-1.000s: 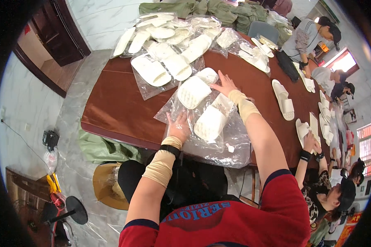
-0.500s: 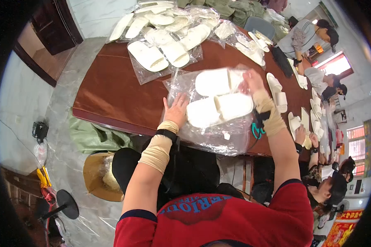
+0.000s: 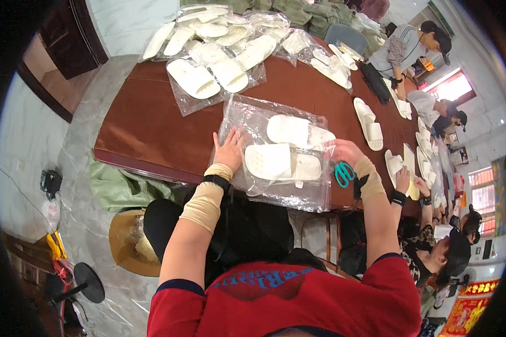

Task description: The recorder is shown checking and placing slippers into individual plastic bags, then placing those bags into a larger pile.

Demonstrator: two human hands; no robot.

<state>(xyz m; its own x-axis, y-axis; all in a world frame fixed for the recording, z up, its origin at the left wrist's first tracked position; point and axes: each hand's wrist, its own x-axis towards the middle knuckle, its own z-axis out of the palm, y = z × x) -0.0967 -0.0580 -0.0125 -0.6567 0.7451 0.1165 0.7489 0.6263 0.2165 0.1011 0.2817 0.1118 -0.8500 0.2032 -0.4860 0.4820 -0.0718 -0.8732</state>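
A pair of white slippers lies side by side in a clear plastic bag (image 3: 315,194) on the brown table in front of me. The farther slipper (image 3: 287,130) and the nearer slipper (image 3: 268,162) both point left. My left hand (image 3: 229,150) rests flat on the bag's left edge, fingers spread. At the bag's right side, by the slippers' heel ends, my right hand (image 3: 347,153) has its fingers bent together on the plastic; the fingertips are partly hidden. Scissors with teal handles (image 3: 343,174) lie beside my right wrist.
Bagged white slippers (image 3: 194,78) are heaped at the table's far left. Another slipper pair (image 3: 369,123) lies to the right. Several people work along the right side; one person's hand (image 3: 402,180) is near slippers. A cardboard box (image 3: 130,241) stands on the floor at left.
My right hand has come down from the farther slipper to the bag's right edge. Both slippers sit flatter and farther left relative to that edge. My left hand stays on the bag.
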